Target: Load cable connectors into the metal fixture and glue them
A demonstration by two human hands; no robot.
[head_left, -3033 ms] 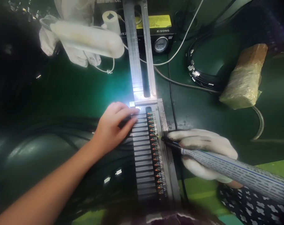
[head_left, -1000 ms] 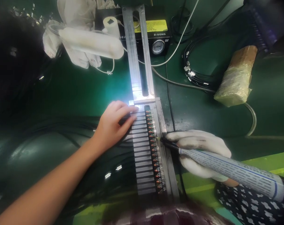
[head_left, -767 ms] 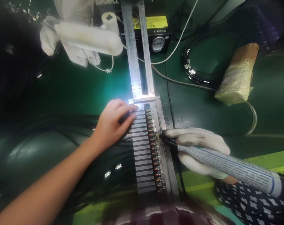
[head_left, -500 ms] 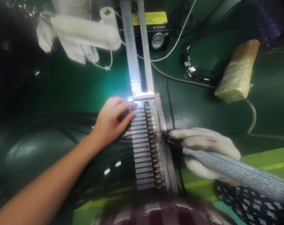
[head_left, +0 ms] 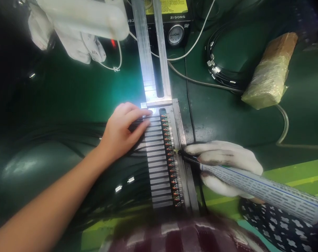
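My left hand (head_left: 119, 127), bare, rests at the upper left edge of a metal wire jig (head_left: 160, 162). Its index finger and thumb lie apart on the jig over the topmost black cables (head_left: 156, 141). The cables sit side by side in slots, with small orange and green wires and metal connectors (head_left: 171, 159) at their right ends. My right hand (head_left: 227, 164), in a white glove, grips a pen-like tool (head_left: 242, 182) with a printed grey barrel and black front. The tool's fine yellowish tip is close to the middle connectors; contact cannot be made out.
Above the jig a slotted metal rail (head_left: 145, 56) extends across a black box with a gauge (head_left: 176, 35). White gloves (head_left: 72, 45) lie upper left. A cable coil (head_left: 213, 66) and a plastic-wrapped block (head_left: 267, 75) are at right. Loose black cables spread left below my forearm.
The view has shifted, so the bench things sit higher in the picture. My left hand stays on the jig's top end. The tool in my right hand shifts slightly along the connectors.
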